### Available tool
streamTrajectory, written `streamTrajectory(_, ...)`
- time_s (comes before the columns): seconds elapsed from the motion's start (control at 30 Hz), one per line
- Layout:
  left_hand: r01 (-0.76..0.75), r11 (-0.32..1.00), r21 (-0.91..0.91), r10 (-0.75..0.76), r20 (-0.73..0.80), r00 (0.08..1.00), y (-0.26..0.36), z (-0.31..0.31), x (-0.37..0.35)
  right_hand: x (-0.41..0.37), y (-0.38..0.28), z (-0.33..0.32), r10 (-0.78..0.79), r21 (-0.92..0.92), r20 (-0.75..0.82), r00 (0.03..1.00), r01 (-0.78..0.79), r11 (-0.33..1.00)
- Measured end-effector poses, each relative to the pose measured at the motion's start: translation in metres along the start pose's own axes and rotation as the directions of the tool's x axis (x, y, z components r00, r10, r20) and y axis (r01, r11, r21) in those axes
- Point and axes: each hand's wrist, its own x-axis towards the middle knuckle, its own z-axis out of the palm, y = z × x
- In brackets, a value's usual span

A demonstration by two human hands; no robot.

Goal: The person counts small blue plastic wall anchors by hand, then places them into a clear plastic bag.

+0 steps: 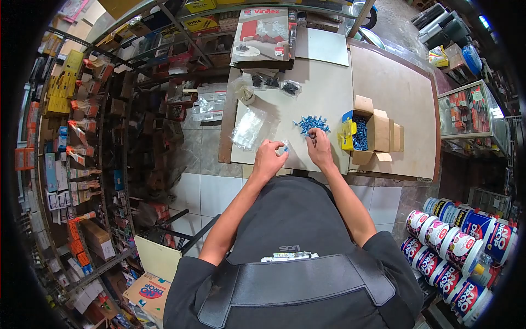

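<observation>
My left hand (268,160) pinches the edge of a small clear plastic bag (286,147), with a bit of blue showing inside it. Just right of that, my right hand (319,147) has thumb and fingers drawn together at the near edge of a loose pile of small blue screw-like pieces (311,124). Whatever is between those fingertips is too small to make out. A stack of clear plastic bags (249,129) lies left of my left hand. To the right, an opened cardboard box (378,131) with a yellow-and-blue side holds many more blue pieces (360,134).
Farther back on the table (323,82) are small bags of black pieces (290,88), a cup-like container (245,94) and a Vinilex catalogue (260,35). Crowded shelves (104,137) stand on the left. Paint buckets (466,247) are stacked at the lower right.
</observation>
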Motion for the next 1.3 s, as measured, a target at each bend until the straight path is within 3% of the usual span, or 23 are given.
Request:
streamTrajectory(0.17, -0.025, 0.999, 0.028, 0.024, 0.004, 1.0, -0.002, 0.002, 0.004, -0.003, -0.057, -0.008, -0.009, 0.184, 0.065, 0.998, -0.003, 0.983)
streamTrajectory(0.27, -0.03, 0.998, 0.057, 0.029, 0.023, 0.999, 0.0, 0.003, 0.005, -0.005, -0.074, -0.014, -0.201, 0.226, 0.187, 0.962, 0.157, 0.961)
streamTrajectory(0.37, -0.029, 0.998, 0.062, 0.028, 0.026, 0.999, 0.001, 0.003, 0.007, -0.005, -0.079, -0.015, -0.268, 0.203, 0.234, 0.935, 0.223, 0.954)
streamTrajectory(0.77, -0.023, 0.999, 0.048, 0.021, 0.036, 0.999, 0.002, -0.001, 0.007, -0.004, -0.078, -0.012, -0.271, 0.268, 0.306, 0.913, 0.191, 0.944)
streamTrajectory(0.9, -0.008, 1.0, 0.013, 0.007, 0.028, 1.0, -0.001, -0.001, 0.004, -0.004, -0.068, -0.014, -0.161, 0.228, 0.25, 0.955, 0.104, 0.968)
streamTrajectory(0.97, -0.006, 1.0, 0.019, 0.005, 0.037, 0.999, -0.004, -0.001, 0.002, -0.002, -0.042, -0.007, 0.013, 0.125, 0.089, 0.996, -0.024, 0.992)
streamTrajectory(1.1, -0.029, 0.999, 0.03, 0.028, 0.032, 0.999, -0.006, 0.0, 0.0, 0.005, 0.005, -0.001, 0.061, -0.022, -0.028, 0.998, -0.062, 0.998)
streamTrajectory(1.3, -0.016, 1.0, 0.021, 0.016, 0.038, 0.999, -0.006, 0.001, -0.005, 0.014, 0.021, 0.011, 0.017, -0.138, -0.025, 1.0, -0.02, 0.99)
